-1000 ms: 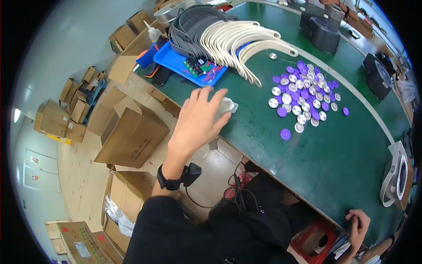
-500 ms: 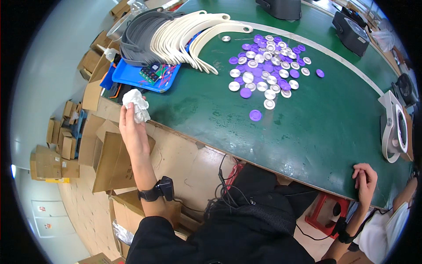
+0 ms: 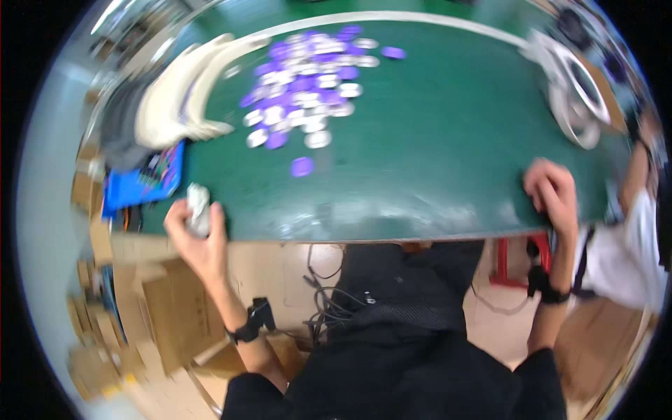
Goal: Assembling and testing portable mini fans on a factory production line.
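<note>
At the near left edge of the green table (image 3: 434, 140), my left hand (image 3: 199, 241) is curved around a crumpled white tissue (image 3: 199, 203), which sits between thumb and fingers. My right hand (image 3: 554, 197) is at the right side of the tabletop, its fingers loosely curled with nothing seen in them. Round purple caps and silver discs (image 3: 302, 84) lie in a heap at the far left of centre. One purple cap (image 3: 302, 166) sits apart, nearer to me. Motion blur softens the small parts.
Curved cream strips (image 3: 164, 105) and dark grey ones (image 3: 124, 126) stand stacked at left beside a blue tray (image 3: 140, 189) of circuit boards and wires. A white ring-shaped housing (image 3: 570, 91) stands far right, near another person's arm (image 3: 635, 164). Cardboard boxes (image 3: 175, 315) are on the floor.
The view has turned, so the table edge now runs level. My left hand has come down to the table edge with the tissue, its fingers wider apart. My right hand stays curled.
</note>
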A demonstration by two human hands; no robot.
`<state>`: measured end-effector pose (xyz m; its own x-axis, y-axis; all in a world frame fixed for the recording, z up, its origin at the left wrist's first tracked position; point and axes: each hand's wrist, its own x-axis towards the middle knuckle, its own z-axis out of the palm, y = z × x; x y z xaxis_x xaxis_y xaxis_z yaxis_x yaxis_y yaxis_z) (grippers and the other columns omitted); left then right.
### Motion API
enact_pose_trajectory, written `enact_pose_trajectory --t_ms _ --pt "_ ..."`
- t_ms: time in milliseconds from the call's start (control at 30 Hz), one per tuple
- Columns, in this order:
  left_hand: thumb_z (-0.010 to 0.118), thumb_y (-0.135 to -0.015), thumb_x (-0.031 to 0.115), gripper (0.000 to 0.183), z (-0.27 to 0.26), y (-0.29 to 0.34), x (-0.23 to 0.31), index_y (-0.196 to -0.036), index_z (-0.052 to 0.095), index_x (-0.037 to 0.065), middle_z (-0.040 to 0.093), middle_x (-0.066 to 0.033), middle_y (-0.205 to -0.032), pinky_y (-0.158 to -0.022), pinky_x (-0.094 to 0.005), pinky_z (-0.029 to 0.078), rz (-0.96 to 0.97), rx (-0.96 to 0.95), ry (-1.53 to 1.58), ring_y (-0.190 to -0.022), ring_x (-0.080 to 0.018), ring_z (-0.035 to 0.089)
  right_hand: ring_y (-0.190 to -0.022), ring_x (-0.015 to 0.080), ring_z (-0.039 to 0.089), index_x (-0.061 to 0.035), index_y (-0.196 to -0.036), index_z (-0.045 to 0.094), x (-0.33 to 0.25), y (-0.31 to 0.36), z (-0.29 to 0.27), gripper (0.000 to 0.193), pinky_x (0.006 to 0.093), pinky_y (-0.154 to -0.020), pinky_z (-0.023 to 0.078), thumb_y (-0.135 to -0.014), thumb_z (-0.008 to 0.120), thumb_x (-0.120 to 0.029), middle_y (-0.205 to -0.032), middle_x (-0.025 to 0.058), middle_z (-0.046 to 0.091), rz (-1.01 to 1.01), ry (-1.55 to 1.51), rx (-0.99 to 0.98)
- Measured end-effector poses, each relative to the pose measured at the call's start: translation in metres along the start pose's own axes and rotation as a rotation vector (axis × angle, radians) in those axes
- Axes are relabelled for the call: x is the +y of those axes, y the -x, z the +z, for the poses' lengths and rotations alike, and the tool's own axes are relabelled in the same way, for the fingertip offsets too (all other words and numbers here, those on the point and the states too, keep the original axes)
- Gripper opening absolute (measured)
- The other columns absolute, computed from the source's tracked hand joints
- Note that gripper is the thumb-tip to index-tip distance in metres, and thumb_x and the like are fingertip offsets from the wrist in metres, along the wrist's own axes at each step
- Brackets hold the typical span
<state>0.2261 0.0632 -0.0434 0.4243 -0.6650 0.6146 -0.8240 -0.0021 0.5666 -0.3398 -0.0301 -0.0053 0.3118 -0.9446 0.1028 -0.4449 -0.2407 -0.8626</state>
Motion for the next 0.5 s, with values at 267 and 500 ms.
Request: enact_pose_trajectory --t_ms 267,500 --pt "0.075 -0.095 0.018 0.034 -0.001 -0.018 -0.023 -0.118 0.063 -0.004 0.069 -0.0126 -0.112 -0.094 -0.0309 0.050 0.056 -0.063 0.045 -0.103 -0.0181 0.063 -0.050 0.0046 0.051 -0.0007 -0.099 0.067 0.014 -0.019 0.001 0.021 0.0204 -0.044 0.039 -0.096 0.048 -0.009 -0.076 0.0015 0.063 -0.177 -0.225 -0.030" --pt "0.071 -0.097 0.021 0.042 0.028 -0.058 -0.023 -0.130 0.060 -0.003 0.064 -0.0176 -0.128 -0.098 -0.0351 0.051 0.211 0.001 0.163 -0.114 -0.0244 0.062 -0.066 0.0102 0.062 -0.0032 -0.108 0.074 0.054 -0.053 0.006 0.030 0.0251 -0.060 0.050 -0.092 0.054 -0.019 -0.085 0.0048 0.069 -0.369 -0.130 0.084"
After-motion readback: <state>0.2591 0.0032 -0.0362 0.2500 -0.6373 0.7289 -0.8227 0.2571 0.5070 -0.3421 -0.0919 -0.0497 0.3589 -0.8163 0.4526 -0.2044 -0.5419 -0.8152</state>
